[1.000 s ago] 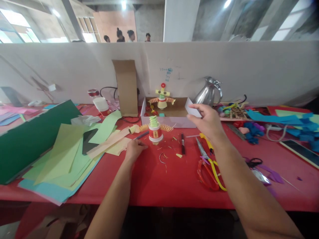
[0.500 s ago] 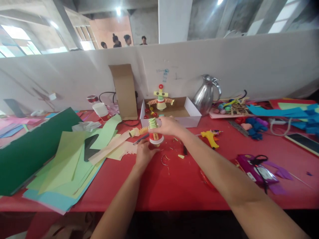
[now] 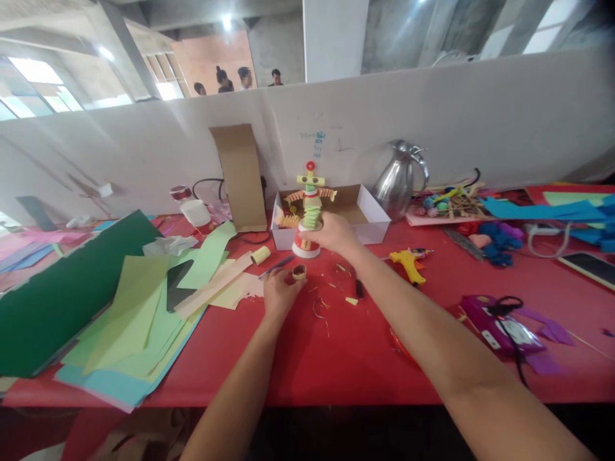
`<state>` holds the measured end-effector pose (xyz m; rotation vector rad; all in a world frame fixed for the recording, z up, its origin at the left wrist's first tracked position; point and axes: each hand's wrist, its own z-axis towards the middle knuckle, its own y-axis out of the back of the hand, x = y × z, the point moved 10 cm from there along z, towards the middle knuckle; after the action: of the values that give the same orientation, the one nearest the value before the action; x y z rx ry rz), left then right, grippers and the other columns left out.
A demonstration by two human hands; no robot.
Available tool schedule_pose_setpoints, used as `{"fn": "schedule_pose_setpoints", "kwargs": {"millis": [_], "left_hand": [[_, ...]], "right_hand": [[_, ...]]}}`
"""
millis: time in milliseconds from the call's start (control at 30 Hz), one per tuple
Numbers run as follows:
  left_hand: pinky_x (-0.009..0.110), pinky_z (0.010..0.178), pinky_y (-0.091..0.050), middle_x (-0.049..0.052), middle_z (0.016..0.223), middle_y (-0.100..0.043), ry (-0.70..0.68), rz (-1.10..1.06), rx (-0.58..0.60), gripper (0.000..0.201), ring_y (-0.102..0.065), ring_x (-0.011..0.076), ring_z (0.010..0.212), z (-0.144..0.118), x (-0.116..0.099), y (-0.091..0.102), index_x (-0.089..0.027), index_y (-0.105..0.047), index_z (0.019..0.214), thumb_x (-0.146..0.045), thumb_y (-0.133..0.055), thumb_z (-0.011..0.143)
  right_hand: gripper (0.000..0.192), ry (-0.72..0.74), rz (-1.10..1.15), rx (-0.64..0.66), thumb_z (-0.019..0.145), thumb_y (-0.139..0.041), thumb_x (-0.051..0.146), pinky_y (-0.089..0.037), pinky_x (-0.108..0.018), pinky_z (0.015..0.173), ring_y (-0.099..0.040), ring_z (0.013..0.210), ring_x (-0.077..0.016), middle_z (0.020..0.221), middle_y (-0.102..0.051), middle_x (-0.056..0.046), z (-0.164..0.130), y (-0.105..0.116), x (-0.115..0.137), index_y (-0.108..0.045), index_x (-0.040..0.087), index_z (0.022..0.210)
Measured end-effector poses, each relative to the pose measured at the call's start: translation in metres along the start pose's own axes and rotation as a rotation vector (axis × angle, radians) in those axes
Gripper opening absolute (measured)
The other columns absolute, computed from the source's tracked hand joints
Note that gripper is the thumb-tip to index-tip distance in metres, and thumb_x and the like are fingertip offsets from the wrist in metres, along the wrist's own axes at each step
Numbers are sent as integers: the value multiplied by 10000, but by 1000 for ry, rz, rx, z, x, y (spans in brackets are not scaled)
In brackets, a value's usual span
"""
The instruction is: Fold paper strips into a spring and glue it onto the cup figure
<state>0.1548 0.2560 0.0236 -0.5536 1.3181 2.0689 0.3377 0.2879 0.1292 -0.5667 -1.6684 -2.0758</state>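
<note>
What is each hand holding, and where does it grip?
The right hand grips the paper figure around its red-and-white cup body. The left hand pinches a small tape roll by its rim with the fingertips.

Frame centre: I see the paper figure (image 3: 307,232) before the box (image 3: 372,221).
Frame left: paper sheets (image 3: 139,301).
Right of box: jug (image 3: 398,180).

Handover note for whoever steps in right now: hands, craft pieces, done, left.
Right hand: grip shut on the paper-cup figure, lifted clear of the red table, in front of the white box.
Left hand: pinching a small paper ring low over the table.
Done: a similar figure stands in the box.
Left: the held figure and the ring are not yet set down.
</note>
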Motion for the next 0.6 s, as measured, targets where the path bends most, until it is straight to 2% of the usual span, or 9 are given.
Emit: {"fn": "schedule_pose_setpoints", "kwargs": {"millis": [67, 200, 267, 333, 400, 467, 500, 600], "left_hand": [[397, 877, -482, 77, 969, -724, 45, -127, -29, 255, -656, 258, 931, -1, 2, 11, -216, -726, 873, -346, -772, 659], [330, 787, -528, 68, 971, -724, 148, -460, -24, 287, -683, 207, 885, -7, -2, 19, -199, -639, 956, -316, -723, 708], [313, 768, -536, 63, 945, -713, 131, -537, -19, 292, -685, 187, 842, -10, -11, 20, -187, -596, 952, -301, -721, 713], [305, 750, -539, 55, 943, -691, 77, -506, -30, 309, -671, 166, 797, -12, -19, 24, -184, -579, 982, -281, -715, 722], [299, 729, -537, 60, 1000, -661, 11, -413, -61, 340, -650, 159, 798, -15, -28, 31, -192, -591, 1052, -254, -701, 737], [302, 738, -533, 68, 1054, -622, -68, -294, -96, 365, -633, 174, 861, -18, -38, 38, -218, -620, 1103, -220, -686, 745], [311, 761, -530, 71, 1063, -604, -118, -243, -107, 364, -623, 189, 909, -21, -45, 40, -231, -634, 1103, -203, -682, 743], [350, 858, -508, 81, 1055, -576, -268, -167, -94, 305, -586, 234, 1026, -36, -69, 38, -224, -632, 1032, -155, -662, 736]], "right_hand": [[481, -51, -8, -29, 707, -680, 550, -447, -391, 804, -643, 1024, -318, 1078, -721, -98, -1, 1, -19, -659, 237, 1072], [476, -104, -107, 42, 708, -708, 537, -416, -455, 888, -617, 1072, -347, 1076, -720, -112, -7, -31, -43, -660, 223, 1063], [483, -107, -153, 61, 737, -690, 567, -383, -497, 937, -585, 1117, -364, 1063, -716, -140, -11, -43, -48, -662, 190, 1037], [528, -80, -177, 19, 740, -701, 572, -358, -532, 965, -540, 1164, -383, 1120, -690, -175, -17, -41, -45, -653, 156, 1062], [541, -6, -155, -121, 754, -721, 513, -343, -540, 991, -501, 1206, -384, 1223, -642, -193, -32, -21, -35, -631, 141, 1136], [445, 98, -50, -275, 825, -677, 419, -354, -497, 1011, -510, 1207, -342, 1260, -628, -167, -57, 2, -22, -620, 158, 1180], [360, 149, 37, -298, 871, -625, 378, -379, -455, 1001, -544, 1169, -306, 1223, -652, -142, -71, 7, -16, -632, 173, 1166], [222, 241, 330, -109, 904, -568, 320, -481, -325, 853, -657, 927, -209, 1041, -720, -68, -105, -7, -2, -673, 205, 1063]]}}
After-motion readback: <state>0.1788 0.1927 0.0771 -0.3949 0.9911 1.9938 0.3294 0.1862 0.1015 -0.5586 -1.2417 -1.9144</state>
